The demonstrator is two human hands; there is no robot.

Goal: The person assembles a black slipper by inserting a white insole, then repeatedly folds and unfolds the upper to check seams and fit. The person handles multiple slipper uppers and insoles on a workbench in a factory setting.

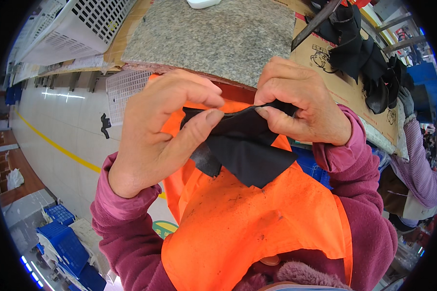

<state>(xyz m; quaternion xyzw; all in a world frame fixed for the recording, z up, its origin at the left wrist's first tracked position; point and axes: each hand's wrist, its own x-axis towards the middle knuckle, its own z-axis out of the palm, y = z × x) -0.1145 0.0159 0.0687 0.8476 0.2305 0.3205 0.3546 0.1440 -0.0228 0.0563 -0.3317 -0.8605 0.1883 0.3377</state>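
Observation:
Both hands hold a piece of black fabric (pixel 247 150) up close to the camera, over an orange apron (pixel 247 228). My left hand (pixel 160 131) pinches the fabric's left edge between thumb and fingers. My right hand (pixel 301 102) grips its upper right edge, the fingers curled over it. The fabric hangs down in folded layers between the two hands. Maroon sleeves cover both forearms.
A grey felt-covered worktable (pixel 213 39) lies ahead, with a white perforated basket (pixel 77 29) at its left. A pile of black pieces (pixel 364 58) rests on cardboard (pixel 335 82) to the right. Another person's gloved hand (pixel 407 99) shows at far right. Blue crates (pixel 65 242) stand on the floor.

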